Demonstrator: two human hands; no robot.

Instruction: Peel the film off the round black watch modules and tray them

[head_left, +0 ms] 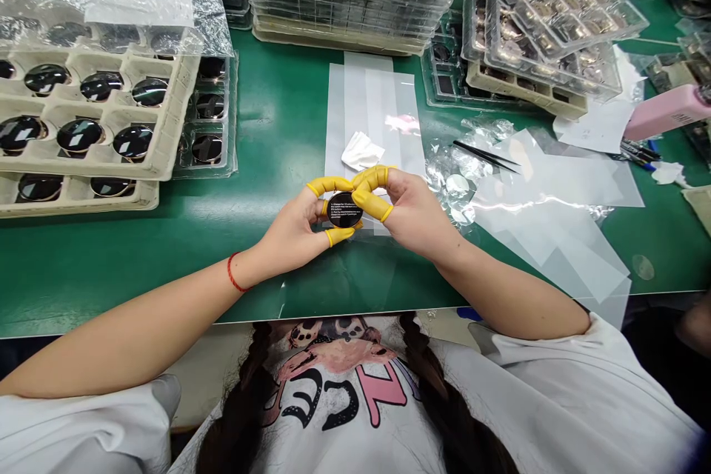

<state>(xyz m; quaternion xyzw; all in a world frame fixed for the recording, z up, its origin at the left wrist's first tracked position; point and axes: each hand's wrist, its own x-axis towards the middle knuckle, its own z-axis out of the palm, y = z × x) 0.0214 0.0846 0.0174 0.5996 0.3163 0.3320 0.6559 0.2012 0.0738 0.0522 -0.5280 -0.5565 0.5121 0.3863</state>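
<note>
Clock centred on the black disc [343, 220], 12 pointing away from the wearer. The disc sits between both hands, above the bench's near edge, face tipped up; its white print reads upright to the wearer, probably so the surface can be watched while handled.

Left hand [294, 235] grasps it by the rim: thumb below, forefinger over the top. Likely an edge grip to spare the face. Right hand [418, 213]: thumb and forefinger close on the rim at 1 o'clock; too small to tell whether they also catch a thin film. Yellow finger covers [329, 184] on both hands, presumably against smudges.

Pose: left forearm enters from 8 o'clock, right from 4, elbows spread. Right wrist bends inward, its fingers hooked over the top; left palm half turned toward the wearer.

Outward: white folded wipe [362, 151] at 12, near the fingertips, on translucent sheets [369, 100] that perhaps keep work off the green bench [278, 115]. Black tweezers [484, 155] at 2, in easy right-hand reach. Beige tray [169, 152] at 10, dark round pieces apart in separate pockets, probably to prevent scratching.
</note>
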